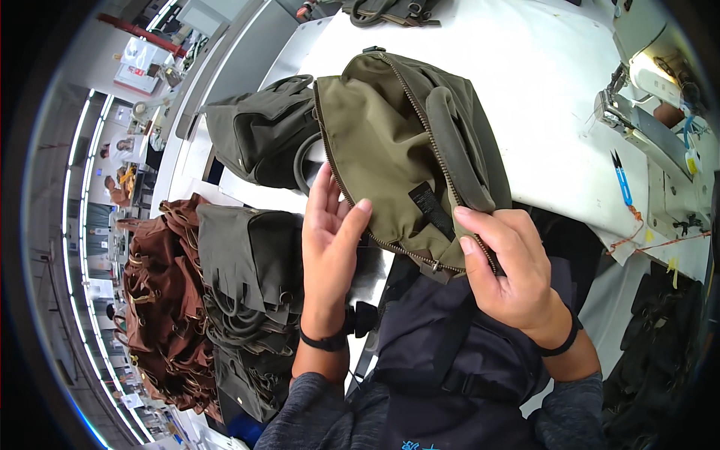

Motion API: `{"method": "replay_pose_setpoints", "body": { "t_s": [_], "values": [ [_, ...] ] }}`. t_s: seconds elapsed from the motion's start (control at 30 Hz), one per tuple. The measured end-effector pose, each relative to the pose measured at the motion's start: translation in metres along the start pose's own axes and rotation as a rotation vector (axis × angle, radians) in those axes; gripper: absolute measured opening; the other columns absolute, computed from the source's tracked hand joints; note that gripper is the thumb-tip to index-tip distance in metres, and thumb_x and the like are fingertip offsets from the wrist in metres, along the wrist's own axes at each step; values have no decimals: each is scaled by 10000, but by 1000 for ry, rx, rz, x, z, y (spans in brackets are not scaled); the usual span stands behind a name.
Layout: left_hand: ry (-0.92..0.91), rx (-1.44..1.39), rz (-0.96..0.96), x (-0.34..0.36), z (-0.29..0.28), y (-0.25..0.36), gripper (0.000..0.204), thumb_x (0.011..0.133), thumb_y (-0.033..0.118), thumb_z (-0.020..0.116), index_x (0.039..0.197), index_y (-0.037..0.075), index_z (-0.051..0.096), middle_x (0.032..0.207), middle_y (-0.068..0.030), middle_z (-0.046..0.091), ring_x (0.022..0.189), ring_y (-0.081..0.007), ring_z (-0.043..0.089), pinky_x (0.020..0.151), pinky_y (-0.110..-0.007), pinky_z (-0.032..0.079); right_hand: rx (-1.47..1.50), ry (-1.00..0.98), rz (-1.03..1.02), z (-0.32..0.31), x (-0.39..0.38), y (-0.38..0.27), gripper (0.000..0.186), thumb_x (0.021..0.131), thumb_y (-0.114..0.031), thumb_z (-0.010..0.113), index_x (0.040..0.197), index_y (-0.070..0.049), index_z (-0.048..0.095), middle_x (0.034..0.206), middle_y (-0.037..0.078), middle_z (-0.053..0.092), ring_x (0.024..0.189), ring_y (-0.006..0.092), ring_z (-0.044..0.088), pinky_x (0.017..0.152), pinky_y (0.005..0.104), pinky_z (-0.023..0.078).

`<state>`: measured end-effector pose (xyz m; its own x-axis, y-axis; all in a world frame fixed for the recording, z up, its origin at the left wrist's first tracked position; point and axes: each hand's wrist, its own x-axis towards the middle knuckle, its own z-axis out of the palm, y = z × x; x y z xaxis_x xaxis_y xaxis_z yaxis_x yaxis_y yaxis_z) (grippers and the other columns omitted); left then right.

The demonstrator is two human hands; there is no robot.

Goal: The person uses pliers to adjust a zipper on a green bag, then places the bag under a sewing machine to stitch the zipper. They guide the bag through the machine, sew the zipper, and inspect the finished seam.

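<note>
An olive-green bag (382,142) lies unzipped in front of me, its lighter lining and a small black label (430,208) showing inside. A dark toothed zipper runs round its mouth, and the slider (436,266) sits at the near edge. My left hand (330,232) has the left zipper edge between its thumb and fingers, with the fingers partly behind the cloth. Between thumb and forefinger, my right hand (510,266) pinches the right zipper edge. A padded handle (457,150) lies along the bag's right side.
Another dark green bag (262,135) touches this one's left side. Piles of green bags (251,255) and reddish-brown bags (165,300) stand at left. On the white table (547,97), blue thread snips (622,180) lie near a sewing machine (637,97) at right. Another bag (390,11) lies at the far edge.
</note>
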<state>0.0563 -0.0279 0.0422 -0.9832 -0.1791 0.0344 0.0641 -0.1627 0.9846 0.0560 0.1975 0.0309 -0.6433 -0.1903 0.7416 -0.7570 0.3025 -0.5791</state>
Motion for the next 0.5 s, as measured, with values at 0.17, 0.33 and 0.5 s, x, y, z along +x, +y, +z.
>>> {"method": "replay_pose_setpoints", "body": {
  "t_s": [0.17, 0.33, 0.5],
  "values": [
    [14, -48, -91, 21, -10, -5, 559, 1010, 37, 635, 1534, -46, 457, 1350, -80, 671, 1073, -55, 653, 801, -180, 499, 3, -19, 37, -2, -7, 1, 428, 878, 126, 678, 1294, 25, 666, 1016, 122, 639, 744, 226, 656, 610, 318, 551],
    [44, -49, -51, 35, -3, -15, 436, 1011, 100, 674, 1426, -6, 592, 1166, -1, 721, 936, 5, 642, 646, -149, 442, -14, 10, 19, -5, -7, 7, 434, 882, 127, 676, 1303, 25, 659, 1001, 118, 644, 739, 220, 649, 619, 318, 550],
    [57, -62, -77, 47, -8, -22, 237, 1018, 118, 672, 1236, 24, 668, 1083, -6, 733, 833, -1, 662, 611, -150, 466, -16, 24, 27, -6, -7, 7, 429, 875, 128, 681, 1292, 29, 666, 985, 115, 651, 736, 213, 639, 620, 313, 546]
  ]
}}
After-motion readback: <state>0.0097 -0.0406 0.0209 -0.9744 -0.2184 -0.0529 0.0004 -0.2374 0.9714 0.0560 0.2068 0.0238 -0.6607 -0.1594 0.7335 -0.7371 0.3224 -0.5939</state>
